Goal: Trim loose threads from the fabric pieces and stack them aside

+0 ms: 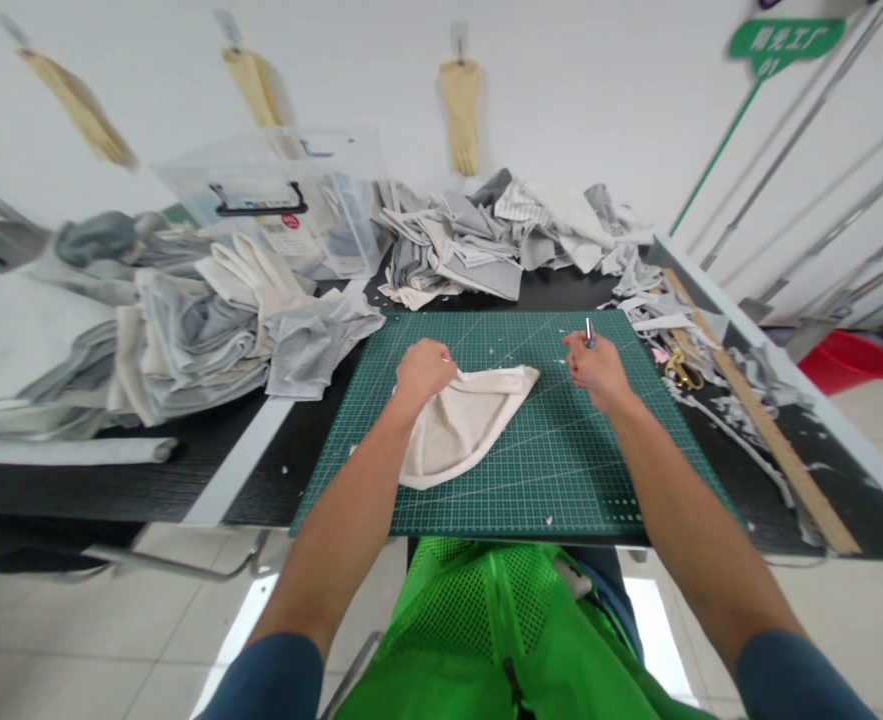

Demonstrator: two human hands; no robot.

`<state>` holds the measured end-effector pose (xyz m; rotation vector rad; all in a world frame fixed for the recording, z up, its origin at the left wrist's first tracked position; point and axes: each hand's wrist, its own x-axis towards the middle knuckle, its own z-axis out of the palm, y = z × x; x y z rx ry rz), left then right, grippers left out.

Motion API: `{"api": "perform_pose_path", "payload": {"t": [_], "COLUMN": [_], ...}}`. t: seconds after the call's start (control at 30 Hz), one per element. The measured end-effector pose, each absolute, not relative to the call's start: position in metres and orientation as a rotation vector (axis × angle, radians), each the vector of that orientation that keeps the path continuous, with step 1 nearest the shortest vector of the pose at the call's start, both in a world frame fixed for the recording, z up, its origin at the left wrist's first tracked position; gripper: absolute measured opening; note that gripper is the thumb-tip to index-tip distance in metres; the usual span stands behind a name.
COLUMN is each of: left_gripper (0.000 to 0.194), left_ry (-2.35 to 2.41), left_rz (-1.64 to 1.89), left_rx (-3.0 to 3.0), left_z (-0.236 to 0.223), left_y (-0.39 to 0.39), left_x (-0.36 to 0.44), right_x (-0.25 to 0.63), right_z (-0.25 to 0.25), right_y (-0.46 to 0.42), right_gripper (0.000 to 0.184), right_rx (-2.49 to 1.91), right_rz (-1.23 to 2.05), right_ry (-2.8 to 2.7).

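The scene is lit brightly and fairly evenly, with the wall [381, 70] rendered almost white. Soft shadows are thrown to the right of the gloves [460, 115], and a dim patch is cast on the mat [531, 490] beside the right arm [677, 490]. Two patches of the floor [111, 620] are nearly burnt out by glare. The cloth [463, 425] is only gently shaded. Towards the edges, shapes are stretched and tilted — strongly at the sides — and fine print on the box [347, 245] is blurred.

Arms [351, 525] stretch forward; both hands [424, 372] curl inward.
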<state>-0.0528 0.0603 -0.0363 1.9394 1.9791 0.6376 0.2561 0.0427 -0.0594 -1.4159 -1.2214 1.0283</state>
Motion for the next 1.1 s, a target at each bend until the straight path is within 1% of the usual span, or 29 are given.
{"api": "perform_pose_path", "payload": {"t": [0.07,0.17,0.27,0.33,0.43,0.5,0.53,0.63,0.77,0.8,0.9,0.93,1.0,1.03,1.1], "left_gripper": [0.019,0.016,0.017,0.02,0.024,0.024,0.023,0.016,0.006,0.008,0.022,0.027,0.033,0.034,0.035], "left_ry": [1.896,1.496,1.14,1.039,1.005,1.046,1.09,1.267,1.424,1.438,1.527,1.566,1.633,1.655,1.681], "left_rz": [0.753,0.906,0.894,0.807,0.694,0.68,0.684,0.729,0.904,0.938,0.972,0.968,0.952,0.941,0.909], "left_rx": [1.886,1.74,1.665,1.704,1.77,1.772,1.755,1.662,1.524,1.491,1.423,1.413,1.402,1.401,1.404], "left_z": [-0.032,-0.024,-0.018,-0.016,-0.018,-0.02,-0.022,-0.03,-0.045,-0.049,-0.057,-0.059,-0.063,-0.064,-0.067], "left_y": [0.06,0.057,0.053,0.051,0.049,0.05,0.051,0.058,0.069,0.071,0.077,0.079,0.081,0.082,0.084], "left_x": [-0.057,-0.068,-0.074,-0.073,-0.068,-0.066,-0.066,-0.068,-0.064,-0.062,-0.053,-0.05,-0.045,-0.043,-0.04], "right_x": [0.246,0.226,0.203,0.184,0.153,0.136,0.132,0.143,0.212,0.233,0.283,0.29,0.285,0.274,0.242], "right_z": [-0.064,-0.068,-0.068,-0.067,-0.068,-0.07,-0.072,-0.076,-0.076,-0.075,-0.071,-0.069,-0.066,-0.064,-0.062], "right_y": [0.045,0.053,0.06,0.062,0.062,0.065,0.068,0.081,0.087,0.086,0.077,0.075,0.073,0.073,0.072], "right_gripper": [0.024,0.014,0.011,0.01,0.012,0.017,0.019,0.016,0.025,0.031,0.046,0.047,0.042,0.04,0.034], "right_rx": [-1.376,-1.31,-1.22,-1.074,-0.9,-0.959,-1.024,-1.141,-1.318,-1.374,-1.518,-1.538,-1.541,-1.485,-1.278], "right_rz": [1.031,1.027,1.057,1.19,1.546,1.734,1.761,1.589,1.207,1.091,0.767,0.688,0.536,0.547,0.764], "right_ry": [-1.061,-1.0,-1.023,-1.04,-1.041,-0.998,-0.972,-0.896,-0.781,-0.749,-0.675,-0.672,-0.774,-0.849,-0.959]}}
